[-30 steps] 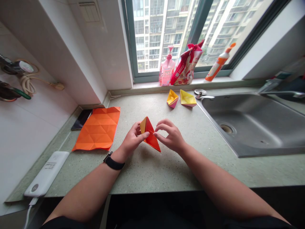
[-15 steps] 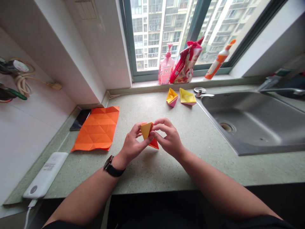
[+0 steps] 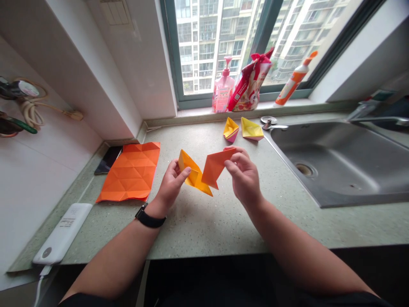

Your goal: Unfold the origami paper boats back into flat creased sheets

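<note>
My left hand pinches a yellow-orange folded paper boat between thumb and fingers, its pocket side turned toward me. A darker orange folded paper piece is gripped at its upper right corner by my right hand. The two papers are side by side above the counter; I cannot tell whether their edges touch. Beyond my hands stand two small paper boats, a yellow and pink one and a paler yellow one.
A creased orange paper sheet lies at left, partly over a dark phone. A white power bank with a cable sits at the front left. The steel sink is at right. Bottles and a red bag line the windowsill.
The two folded papers, held together before, have come apart. My right hand has moved right with the orange piece, and my left hand slightly left with the yellow-orange boat.
</note>
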A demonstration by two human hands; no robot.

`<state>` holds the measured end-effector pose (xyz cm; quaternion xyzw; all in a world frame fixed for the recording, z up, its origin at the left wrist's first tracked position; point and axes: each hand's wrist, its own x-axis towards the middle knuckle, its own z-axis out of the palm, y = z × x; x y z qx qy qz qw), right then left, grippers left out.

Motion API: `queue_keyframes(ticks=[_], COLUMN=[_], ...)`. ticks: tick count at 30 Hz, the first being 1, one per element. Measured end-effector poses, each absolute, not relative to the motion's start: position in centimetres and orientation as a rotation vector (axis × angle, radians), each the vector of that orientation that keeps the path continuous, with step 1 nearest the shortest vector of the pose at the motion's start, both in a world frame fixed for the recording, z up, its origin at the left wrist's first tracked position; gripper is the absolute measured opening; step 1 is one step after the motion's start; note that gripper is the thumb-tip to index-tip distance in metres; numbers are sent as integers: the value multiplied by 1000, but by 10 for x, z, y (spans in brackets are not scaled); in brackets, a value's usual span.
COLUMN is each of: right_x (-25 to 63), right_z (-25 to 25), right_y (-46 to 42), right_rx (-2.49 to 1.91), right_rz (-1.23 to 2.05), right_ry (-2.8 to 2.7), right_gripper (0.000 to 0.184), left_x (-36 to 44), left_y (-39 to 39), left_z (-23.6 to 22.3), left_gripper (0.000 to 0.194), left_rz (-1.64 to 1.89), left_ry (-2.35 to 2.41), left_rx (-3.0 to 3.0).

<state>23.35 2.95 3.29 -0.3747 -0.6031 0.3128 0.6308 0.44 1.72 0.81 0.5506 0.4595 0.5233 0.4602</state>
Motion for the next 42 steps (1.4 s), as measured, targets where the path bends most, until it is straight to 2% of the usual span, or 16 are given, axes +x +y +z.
queue_keyframes(ticks=[3, 5, 7, 10, 11, 14, 23, 30, 37, 42], right_x=[251, 258, 257, 245, 239, 222, 208, 213, 219, 223], right_z=[36, 35, 31, 21, 19, 14, 17, 14, 16, 16], right_y=[42, 48, 50, 48, 46, 37, 24, 24, 28, 31], right_rx=[-979, -1060, -1067, -1013, -991, -942, -872, -905, -914, -928], right_rz=[779, 803, 802, 781, 785, 835, 967, 649, 358, 253], right_ry=[-1286, -1270, -1278, -1326, -1340, -1390, -1527, -1685, -1737, -1777], right_gripper=[28, 29, 30, 34, 35, 37, 21, 8, 12, 8], left_x=[-16, -28, -31, -14, -5, 21, 19, 26, 27, 29], left_y=[34, 39, 35, 16, 8, -11, -2, 0, -2, -6], left_z=[6, 9, 14, 21, 22, 19, 11, 15, 12, 14], left_gripper=[54, 70, 70, 46, 46, 67, 65, 35, 42, 42], left_rz=[1325, 1443, 1534, 1473, 1406, 1281, 1165, 1110, 1055, 1023], left_ry=[1338, 1594, 1723, 1507, 1383, 1214, 1128, 941, 982, 1025], left_rx=[1356, 1435, 1623, 1917, 1967, 1983, 1448, 1263, 1359, 1469])
